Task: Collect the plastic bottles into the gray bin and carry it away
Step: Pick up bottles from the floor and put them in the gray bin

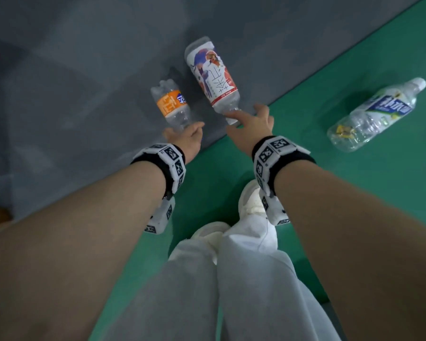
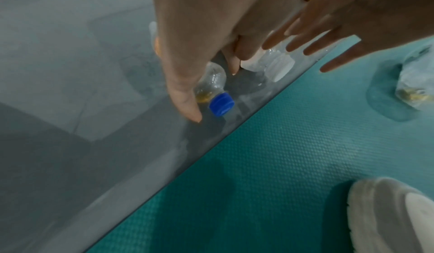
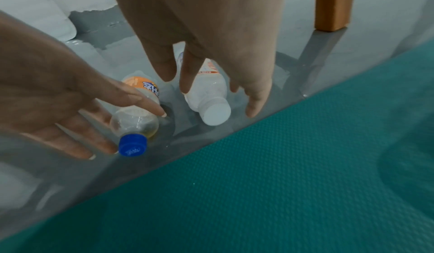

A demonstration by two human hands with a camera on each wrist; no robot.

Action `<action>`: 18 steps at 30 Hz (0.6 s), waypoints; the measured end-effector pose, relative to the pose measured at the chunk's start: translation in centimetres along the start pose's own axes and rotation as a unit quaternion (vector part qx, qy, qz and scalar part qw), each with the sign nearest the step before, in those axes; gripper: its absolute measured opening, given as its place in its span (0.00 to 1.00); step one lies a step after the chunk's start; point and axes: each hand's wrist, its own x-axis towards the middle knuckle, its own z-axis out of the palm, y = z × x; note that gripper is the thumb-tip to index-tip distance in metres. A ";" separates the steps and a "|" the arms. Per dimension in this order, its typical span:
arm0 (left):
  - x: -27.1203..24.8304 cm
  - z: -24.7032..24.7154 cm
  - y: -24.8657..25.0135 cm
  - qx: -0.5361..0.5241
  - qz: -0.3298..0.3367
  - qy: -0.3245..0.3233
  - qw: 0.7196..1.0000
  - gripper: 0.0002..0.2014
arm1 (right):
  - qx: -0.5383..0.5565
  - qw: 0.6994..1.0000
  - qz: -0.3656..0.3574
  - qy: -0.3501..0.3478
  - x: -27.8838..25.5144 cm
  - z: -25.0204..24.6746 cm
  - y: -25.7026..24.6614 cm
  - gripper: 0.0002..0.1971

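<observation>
Two plastic bottles lie on the gray floor. The orange-label bottle [image 1: 172,104] has a blue cap [image 3: 132,145], and the taller red-and-white-label bottle [image 1: 213,77] has a white cap [image 3: 216,114]. My left hand [image 1: 185,134] hovers at the orange bottle's neck, fingers straight, thumb on one side and fingers on the other [image 2: 216,95]. My right hand [image 1: 249,119] spreads open over the neck of the white-capped bottle [image 3: 218,101]. Neither hand grips anything. A third clear bottle [image 1: 376,116] with a green-and-white label lies on the green mat to the right.
The green mat [image 1: 354,217] meets the gray floor [image 1: 71,94] along a diagonal edge right beside both bottle caps. My white shoes [image 1: 250,203] stand on the mat below the hands. A wooden furniture leg [image 3: 333,4] stands beyond the bottles.
</observation>
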 end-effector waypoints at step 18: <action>-6.8 -0.1 -1.5 0.055 0.033 -0.018 0.998 0.14 | 0.042 0.998 0.037 0.000 -6.7 1.7 1.4 0.18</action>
